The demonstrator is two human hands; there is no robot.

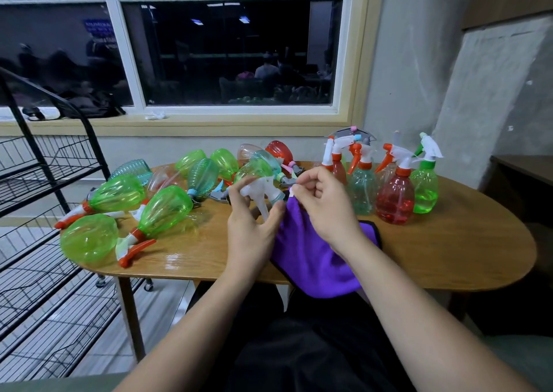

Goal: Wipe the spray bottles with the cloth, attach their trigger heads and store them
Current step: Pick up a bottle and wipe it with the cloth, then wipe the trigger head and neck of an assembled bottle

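Head view: we look down on an oval wooden table (pixel 449 257).
Left hand (pixel 254 224): curled round the white trigger head (pixel 263 192) of a green spray bottle (pixel 253 168), lifted above the table's middle.
Right hand (pixel 326 203): just beside the left; we see its fingers pinch the top of the purple cloth (pixel 314 260) right at the trigger head's tip.
Cloth: hangs from that pinch and drapes over the table's near edge.
Upright bottles (pixel 395 200): grouped toward the far right edge, heads on.
Lying bottles (pixel 119 194): crowd the left end.
Wire rack (pixel 57 172): beside the left end.
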